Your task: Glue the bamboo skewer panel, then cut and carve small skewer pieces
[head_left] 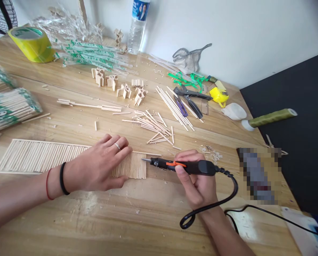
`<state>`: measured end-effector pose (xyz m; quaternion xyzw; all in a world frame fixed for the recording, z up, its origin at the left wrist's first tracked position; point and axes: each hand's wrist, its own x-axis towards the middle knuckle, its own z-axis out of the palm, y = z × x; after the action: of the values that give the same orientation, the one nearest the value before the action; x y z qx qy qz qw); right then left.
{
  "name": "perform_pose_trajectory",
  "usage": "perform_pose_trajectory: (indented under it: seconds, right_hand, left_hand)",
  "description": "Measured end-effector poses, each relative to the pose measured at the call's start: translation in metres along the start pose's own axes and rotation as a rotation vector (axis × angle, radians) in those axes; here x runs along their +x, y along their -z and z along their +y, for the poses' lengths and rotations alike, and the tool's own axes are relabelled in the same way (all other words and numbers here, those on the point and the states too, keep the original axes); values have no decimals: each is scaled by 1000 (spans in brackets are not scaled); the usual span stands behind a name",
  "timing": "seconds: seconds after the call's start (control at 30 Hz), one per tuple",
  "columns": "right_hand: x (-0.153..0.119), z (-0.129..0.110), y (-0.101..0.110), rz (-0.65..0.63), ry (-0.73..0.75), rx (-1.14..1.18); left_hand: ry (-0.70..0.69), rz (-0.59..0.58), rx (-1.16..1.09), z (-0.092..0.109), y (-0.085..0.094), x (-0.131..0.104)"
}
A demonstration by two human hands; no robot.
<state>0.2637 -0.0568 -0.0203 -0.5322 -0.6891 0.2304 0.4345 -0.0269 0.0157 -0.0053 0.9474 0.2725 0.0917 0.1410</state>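
Observation:
A long flat panel of thin wooden sticks (pixel 49 153) lies on the table, its sticks side by side between edge strips. My left hand (pixel 102 163) holds the panel down near its right part, with fingers over the far side and thumb at the near edge. Part of the panel is hidden under that hand. In my right hand (pixel 198 181) is a black corded hot glue pen (pixel 180 165) with an orange trigger. Its metal tip points left, right at the panel's right end; whether they touch I cannot tell.
Loose short sticks (pixel 153 124), longer sticks (pixel 172 106) and small stick bundles (pixel 124 91) lie beyond the panel. Cutters (pixel 181 106), yellow tape (pixel 32 44), a water bottle (pixel 137 28) and packed sticks (pixel 12 108) stand around. The black cord (pixel 276 215) runs right.

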Motion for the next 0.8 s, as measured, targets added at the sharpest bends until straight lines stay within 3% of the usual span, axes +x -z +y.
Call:
perform_pose_trajectory:
  seconds: [0.1, 0.8]
  right_hand:
    - [-2, 3, 2, 17, -20, 6]
    - [5, -1, 19, -242, -71, 102]
  left_hand:
    - [-5, 5, 3, -1, -1, 0]
    - [-7, 9, 8, -1, 0, 1]
